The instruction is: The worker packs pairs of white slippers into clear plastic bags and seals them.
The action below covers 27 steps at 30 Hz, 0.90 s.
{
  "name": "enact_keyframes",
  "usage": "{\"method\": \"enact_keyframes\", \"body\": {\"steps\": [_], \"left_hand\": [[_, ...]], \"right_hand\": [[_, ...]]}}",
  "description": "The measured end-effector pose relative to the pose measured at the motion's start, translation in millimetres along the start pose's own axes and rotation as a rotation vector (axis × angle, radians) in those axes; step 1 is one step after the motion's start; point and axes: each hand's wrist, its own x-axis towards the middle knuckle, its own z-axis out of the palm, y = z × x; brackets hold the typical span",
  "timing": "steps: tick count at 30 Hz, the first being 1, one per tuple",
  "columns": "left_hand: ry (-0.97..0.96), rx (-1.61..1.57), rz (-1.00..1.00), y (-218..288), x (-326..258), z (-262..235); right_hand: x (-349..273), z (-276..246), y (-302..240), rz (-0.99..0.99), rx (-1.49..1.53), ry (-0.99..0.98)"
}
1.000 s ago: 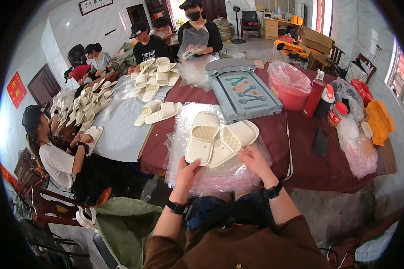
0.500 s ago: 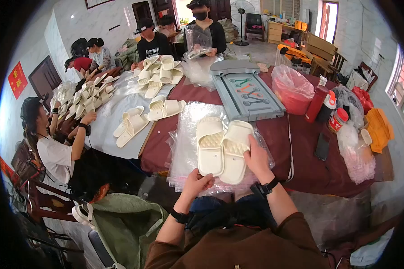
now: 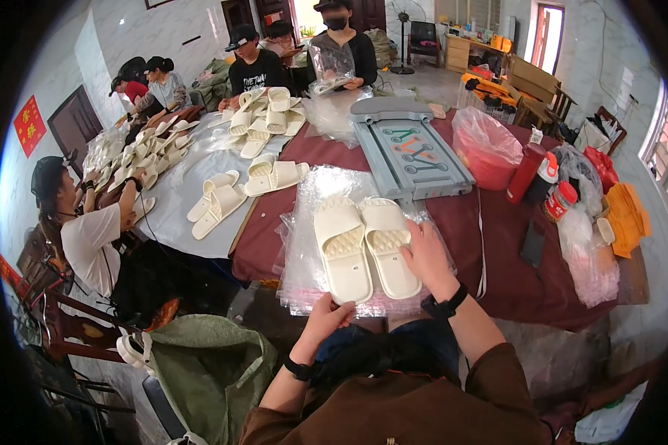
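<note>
Two cream slippers lie side by side before me, toes pointing away, above a stack of clear plastic bags. My left hand pinches the heel of the left slipper between thumb and fingers. Wrapped round the outer side of the right slipper, my right hand has its thumb by the strap. The slippers' inner edges touch or nearly touch toward the heels. Beyond the bags, to the left, sit two more pairs of slippers: one pair crossed, another closer to the pile.
A grey folded plastic stool lies past the bags. To the right stand a red bag-lined tub, a red flask, a red-lidded jar and a phone. A green sack hangs lower left. Several co-workers sit around the slipper piles.
The left slipper has shifted left and its heel toward me; the right one has turned, so they overlap less. A co-worker at left has drawn an arm back with a slipper nearby.
</note>
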Motion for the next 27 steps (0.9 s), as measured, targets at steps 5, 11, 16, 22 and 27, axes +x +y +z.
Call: {"method": "enact_keyframes", "body": {"steps": [5, 11, 16, 22, 27], "left_hand": [[0.043, 0.019, 0.067, -3, -1, 4], [-0.1, 0.293, -0.038, 37, -24, -4], [0.179, 0.659, 0.403, 87, -42, -31], [0.252, 0.96, 0.812, 63, 6, -50], [0.038, 1.109, 0.789, 67, 16, -43]], "right_hand": [[4, 3, -36, 0.071, 0.152, -0.293], [35, 68, -55, 0.172, 0.048, -0.367], [38, 90, -44, 0.101, 0.013, -0.158], [33, 61, -45, 0.137, 0.15, -0.049], [3, 14, -14, 0.386, 0.404, 0.129]]}}
